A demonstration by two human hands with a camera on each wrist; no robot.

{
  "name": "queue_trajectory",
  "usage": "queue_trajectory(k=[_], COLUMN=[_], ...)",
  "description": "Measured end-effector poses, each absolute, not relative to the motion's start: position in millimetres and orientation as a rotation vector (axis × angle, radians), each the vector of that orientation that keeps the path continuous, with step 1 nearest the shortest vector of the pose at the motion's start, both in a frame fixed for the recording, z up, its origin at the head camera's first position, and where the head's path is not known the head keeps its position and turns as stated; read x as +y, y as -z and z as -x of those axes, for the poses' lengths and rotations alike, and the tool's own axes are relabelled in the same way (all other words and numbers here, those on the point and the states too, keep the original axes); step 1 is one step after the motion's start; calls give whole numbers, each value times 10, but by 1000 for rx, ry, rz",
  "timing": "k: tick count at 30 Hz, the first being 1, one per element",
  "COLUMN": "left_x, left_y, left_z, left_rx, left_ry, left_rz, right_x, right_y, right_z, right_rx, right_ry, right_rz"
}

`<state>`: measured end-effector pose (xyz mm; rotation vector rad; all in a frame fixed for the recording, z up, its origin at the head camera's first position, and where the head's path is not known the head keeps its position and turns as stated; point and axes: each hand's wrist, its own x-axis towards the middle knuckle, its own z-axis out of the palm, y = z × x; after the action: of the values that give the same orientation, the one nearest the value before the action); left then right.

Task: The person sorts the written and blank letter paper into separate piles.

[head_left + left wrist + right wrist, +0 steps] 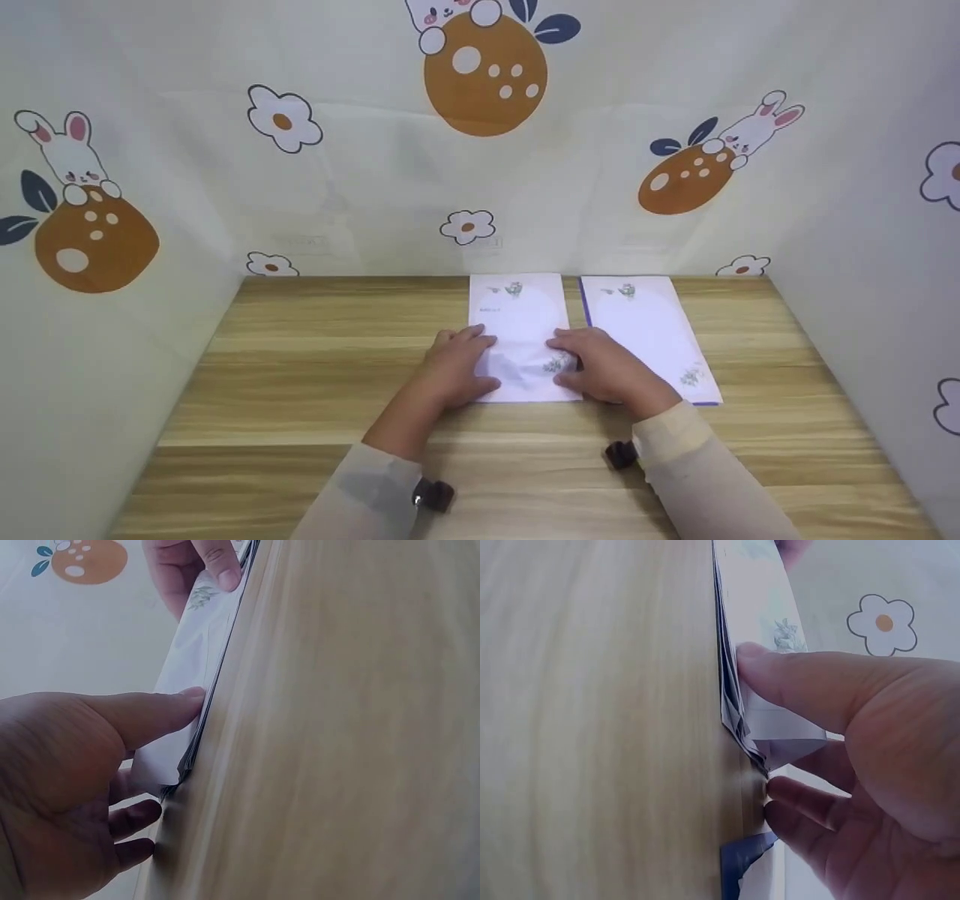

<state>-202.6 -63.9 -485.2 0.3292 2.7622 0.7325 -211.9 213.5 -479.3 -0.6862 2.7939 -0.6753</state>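
Observation:
A white stack of letter paper (521, 319), printed with small green sprigs, lies on the wooden table. My left hand (456, 369) rests at its left edge, with index finger and thumb on the top sheet. At the right edge my right hand (606, 366) touches it in the same way. Several thin layers show along the near edge of the stack in both wrist views. In the left wrist view, the thumb of the left hand (60, 780) lies straight on the paper, other fingers beside the edge. The lower fingers of the right hand (870, 765) bend loosely beside the paper.
A second pad of the same paper (637, 319), with a purple edge, lies close to the right, partly behind the right hand. The wooden table (315, 360) is bounded at the back and sides by a printed cloth (360, 172).

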Motion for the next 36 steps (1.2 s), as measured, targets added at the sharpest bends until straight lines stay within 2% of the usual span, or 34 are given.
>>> queue_trajectory(k=[11,24,36], left_x=[-619,-569,-785], left_y=[4839,4791,4714], left_z=[2045,2058,2017], left_rx=[2800,2837,2850], left_ry=[-756,-1109,-1267], left_rz=[-354,29,55], right_x=[2095,1969,1787], right_y=[4748,4649,4619], right_z=[2136,2151,2112], right_rx=[2848,2793,2780], right_ry=[745,1091,1326], right_rz=[658,-2,0])
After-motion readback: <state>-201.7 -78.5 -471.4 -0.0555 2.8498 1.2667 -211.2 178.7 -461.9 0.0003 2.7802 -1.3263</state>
